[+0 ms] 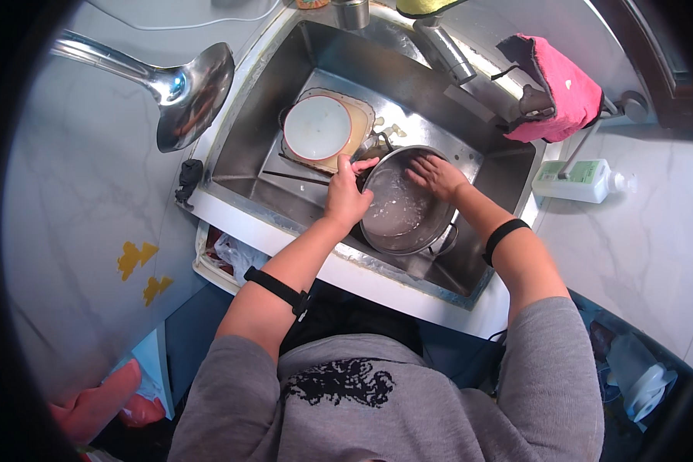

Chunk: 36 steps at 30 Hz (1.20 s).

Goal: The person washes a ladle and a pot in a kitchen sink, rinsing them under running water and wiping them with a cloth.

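A round stainless steel pot (401, 211) with water in it sits tilted in the steel sink (254, 164). My left hand (349, 190) grips the pot at its left rim, by a handle that is mostly hidden. The fingers of my right hand (436, 176) are spread against the inside wall at the upper right; nothing is seen held in them. Left of the pot, a white bowl with a red rim (317, 127) rests on a scalloped dish (362, 118) holding yellowish liquid. Dark chopsticks (294, 177) lie beside the dish, and pale food scraps (395, 130) lie behind the pot.
A metal faucet (447, 52) reaches over the back of the sink. Pink cloth (572, 92) hangs at the back right, above a white bottle (577, 180) lying on the counter. On the left, a large steel ladle (190, 95) extends near the rim, with a small black object (189, 180) below.
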### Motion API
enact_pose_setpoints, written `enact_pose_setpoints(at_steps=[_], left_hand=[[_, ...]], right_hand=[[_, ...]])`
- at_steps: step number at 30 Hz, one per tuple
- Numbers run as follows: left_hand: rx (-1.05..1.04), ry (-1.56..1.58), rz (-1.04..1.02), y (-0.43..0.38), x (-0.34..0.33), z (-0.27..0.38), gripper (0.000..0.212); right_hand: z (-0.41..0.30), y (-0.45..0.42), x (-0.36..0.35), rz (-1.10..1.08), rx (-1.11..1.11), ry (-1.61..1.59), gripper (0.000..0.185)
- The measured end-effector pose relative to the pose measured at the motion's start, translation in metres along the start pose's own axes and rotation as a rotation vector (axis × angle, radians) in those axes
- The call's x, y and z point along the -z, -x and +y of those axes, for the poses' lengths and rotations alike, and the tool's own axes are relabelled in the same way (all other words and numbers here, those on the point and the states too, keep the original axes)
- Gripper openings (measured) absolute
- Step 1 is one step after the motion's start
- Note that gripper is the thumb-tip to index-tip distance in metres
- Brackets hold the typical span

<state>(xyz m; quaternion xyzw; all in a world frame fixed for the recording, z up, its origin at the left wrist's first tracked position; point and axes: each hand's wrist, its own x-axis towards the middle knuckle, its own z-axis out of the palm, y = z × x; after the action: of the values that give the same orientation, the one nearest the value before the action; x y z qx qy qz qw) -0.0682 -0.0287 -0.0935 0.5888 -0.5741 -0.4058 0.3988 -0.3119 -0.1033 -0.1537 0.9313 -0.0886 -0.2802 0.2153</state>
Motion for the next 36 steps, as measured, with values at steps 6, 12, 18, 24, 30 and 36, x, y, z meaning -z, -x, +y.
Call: enact_pose_setpoints(at_steps=[6, 12, 18, 24, 30, 36], left_hand=[[0.009, 0.016, -0.018, 0.0, 0.0, 0.001, 0.047], [0.011, 0.032, -0.024, 0.001, -0.003, -0.001, 0.048], [0.01, -0.011, -0.041, -0.001, -0.005, -0.001, 0.047], [0.013, -0.026, -0.062, -0.002, -0.005, -0.002, 0.045], [0.042, -0.003, -0.035, -0.001, -0.008, -0.014, 0.045], [0.139, 0.037, -0.071, -0.006, -0.007, -0.013, 0.046]], right_hand=[[0.001, -0.022, 0.02, -0.091, 0.128, -0.115, 0.022], [-0.041, -0.026, 0.004, -0.251, -0.204, -0.234, 0.03], [-0.064, -0.025, 0.009, -0.156, -0.865, -1.002, 0.03], [-0.08, -0.024, 0.006, -0.279, -0.802, -1.193, 0.025], [-0.092, -0.038, 0.051, -0.437, -0.519, -1.325, 0.023], [-0.112, -0.071, 0.052, -0.219, -0.668, -2.61, 0.016]])
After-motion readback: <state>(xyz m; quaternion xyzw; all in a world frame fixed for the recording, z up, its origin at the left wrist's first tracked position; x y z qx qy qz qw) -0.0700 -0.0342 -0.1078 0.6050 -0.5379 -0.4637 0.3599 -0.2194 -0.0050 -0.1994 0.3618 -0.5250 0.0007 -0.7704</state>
